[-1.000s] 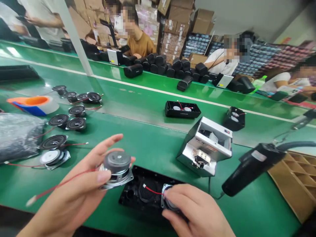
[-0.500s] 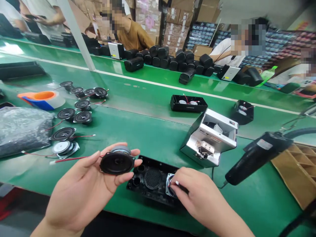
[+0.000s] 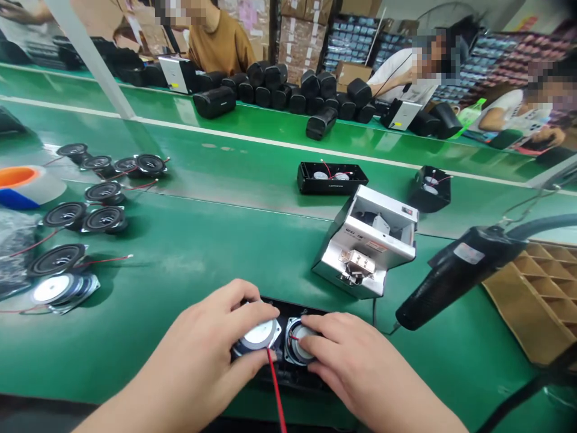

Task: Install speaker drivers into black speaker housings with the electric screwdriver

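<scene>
A black speaker housing point(image 3: 293, 376) lies at the near edge of the green bench, mostly covered by my hands. My left hand point(image 3: 211, 349) grips a round speaker driver point(image 3: 258, 335) with a silver magnet, pressed down into the housing's left side; its red wire point(image 3: 276, 397) trails toward me. My right hand point(image 3: 356, 367) has its fingers closed over a second driver point(image 3: 298, 347) seated in the right side.
Several loose speaker drivers point(image 3: 85, 204) with red wires lie at the left, beside a tape roll point(image 3: 24, 183). A silver screw feeder box point(image 3: 365, 243) and a hanging black power screwdriver point(image 3: 455, 273) are at the right, with a cardboard divider tray point(image 3: 541, 300). Other people work across the conveyor.
My left hand has turned the driver over and brought it down from the air into the housing's left opening. My right hand stays on the right driver.
</scene>
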Demonstrator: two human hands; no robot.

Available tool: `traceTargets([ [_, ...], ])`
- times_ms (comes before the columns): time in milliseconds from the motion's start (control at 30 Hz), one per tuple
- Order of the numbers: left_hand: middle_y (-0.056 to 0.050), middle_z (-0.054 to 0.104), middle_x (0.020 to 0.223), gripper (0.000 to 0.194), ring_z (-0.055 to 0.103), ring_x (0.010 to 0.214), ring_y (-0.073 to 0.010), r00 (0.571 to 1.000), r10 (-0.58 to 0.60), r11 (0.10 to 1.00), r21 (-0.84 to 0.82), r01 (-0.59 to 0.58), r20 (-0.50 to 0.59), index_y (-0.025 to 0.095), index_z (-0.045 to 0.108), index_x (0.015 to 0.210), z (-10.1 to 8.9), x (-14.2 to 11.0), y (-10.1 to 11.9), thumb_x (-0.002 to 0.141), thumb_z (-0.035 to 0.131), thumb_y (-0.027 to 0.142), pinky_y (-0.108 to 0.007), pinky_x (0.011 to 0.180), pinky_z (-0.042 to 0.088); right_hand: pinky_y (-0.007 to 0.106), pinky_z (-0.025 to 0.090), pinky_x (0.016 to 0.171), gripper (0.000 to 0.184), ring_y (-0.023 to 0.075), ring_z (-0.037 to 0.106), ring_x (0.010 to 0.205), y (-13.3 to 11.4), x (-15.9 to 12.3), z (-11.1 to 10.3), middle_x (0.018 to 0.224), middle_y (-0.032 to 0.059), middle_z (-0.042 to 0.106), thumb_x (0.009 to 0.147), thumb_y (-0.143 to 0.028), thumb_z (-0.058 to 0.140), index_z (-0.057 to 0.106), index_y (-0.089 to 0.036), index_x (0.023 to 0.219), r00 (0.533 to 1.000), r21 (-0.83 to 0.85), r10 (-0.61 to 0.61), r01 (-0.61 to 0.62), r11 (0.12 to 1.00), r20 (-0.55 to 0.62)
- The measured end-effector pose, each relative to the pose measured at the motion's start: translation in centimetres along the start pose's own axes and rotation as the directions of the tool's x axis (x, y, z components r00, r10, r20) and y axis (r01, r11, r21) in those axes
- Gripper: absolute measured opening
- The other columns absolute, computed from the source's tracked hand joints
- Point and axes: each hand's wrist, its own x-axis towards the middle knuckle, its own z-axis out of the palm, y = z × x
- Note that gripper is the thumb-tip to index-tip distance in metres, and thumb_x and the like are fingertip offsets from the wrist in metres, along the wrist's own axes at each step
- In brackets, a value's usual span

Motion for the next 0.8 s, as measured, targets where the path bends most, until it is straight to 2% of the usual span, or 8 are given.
traceTargets([
  [100, -0.004, 0.071, 0.128, 0.043, 0.077, 0.083, -0.0202, 0.994, -0.020, 0.987, 0.160, 0.002, 0.111, 0.041, 0.077, 0.139, 1.3, 0.2, 0.3, 0.105, 0.061, 0.021, -0.032, 0.073, 0.058, 0.048, 0.065, 0.102, 0.043, 0.0303, 0.075, 0.122, 0.0, 0.4, -0.3, 0.148, 0.0029, 0.077, 0.100, -0.003, 0.086, 0.074, -0.026, 0.133, 1.000, 0.031, 0.016, -0.016, 0.999, 0.022],
  [267, -0.008, 0.071, 0.130, 0.029, 0.077, 0.074, -0.0225, 0.935, -0.214, 0.922, 0.375, 0.098, 0.281, 0.031, 0.079, 0.126, 2.3, 0.1, 0.5, 0.104, 0.062, 0.022, -0.035, 0.065, 0.058, 0.046, 0.062, 0.098, 0.036, 0.0283, 0.074, 0.118, 0.4, 0.6, 0.1, 0.143, -0.0016, 0.078, 0.102, -0.009, 0.089, 0.074, -0.027, 0.130, 1.000, 0.067, 0.010, -0.011, 0.998, 0.013],
  [367, -0.010, 0.070, 0.135, 0.035, 0.080, 0.076, -0.0226, 0.913, -0.275, 0.910, 0.387, 0.146, 0.302, 0.029, 0.077, 0.134, 2.7, 0.3, 0.7, 0.106, 0.059, 0.022, -0.036, 0.068, 0.061, 0.046, 0.060, 0.098, 0.038, 0.0278, 0.073, 0.116, 0.7, 0.7, 0.2, 0.141, -0.0018, 0.078, 0.101, -0.008, 0.090, 0.075, -0.027, 0.130, 1.000, 0.095, 0.012, -0.015, 0.995, 0.025],
  [500, -0.011, 0.073, 0.133, 0.044, 0.082, 0.081, -0.0232, 0.919, -0.232, 0.938, 0.322, 0.126, 0.317, 0.030, 0.078, 0.132, 2.5, 0.3, 0.5, 0.106, 0.043, 0.018, -0.035, 0.072, 0.063, 0.043, 0.059, 0.096, 0.043, 0.0264, 0.074, 0.113, 0.8, 0.8, -0.2, 0.137, -0.0015, 0.079, 0.097, -0.004, 0.090, 0.075, -0.028, 0.129, 0.999, 0.119, 0.028, -0.032, 0.992, 0.037],
  [600, -0.009, 0.075, 0.128, 0.040, 0.083, 0.090, -0.0273, 0.895, -0.265, 0.940, 0.304, 0.156, 0.360, 0.031, 0.079, 0.129, 2.1, 0.5, 0.3, 0.104, 0.051, 0.019, -0.037, 0.077, 0.066, 0.041, 0.059, 0.096, 0.037, 0.0261, 0.074, 0.113, 0.8, 0.9, -0.2, 0.136, 0.0012, 0.080, 0.101, -0.007, 0.086, 0.075, -0.028, 0.130, 0.999, 0.109, 0.020, -0.025, 0.994, 0.039],
  [800, -0.008, 0.074, 0.131, 0.045, 0.083, 0.104, -0.0320, 0.773, -0.424, 0.883, 0.406, 0.236, 0.472, 0.033, 0.080, 0.139, 1.9, 2.5, 1.6, 0.101, 0.069, 0.011, -0.053, 0.097, 0.070, 0.040, 0.060, 0.095, 0.023, 0.0252, 0.075, 0.108, 0.9, 0.8, 0.2, 0.131, 0.0023, 0.081, 0.108, -0.012, 0.080, 0.076, -0.027, 0.124, 1.000, 0.106, -0.005, 0.004, 0.994, 0.015],
])
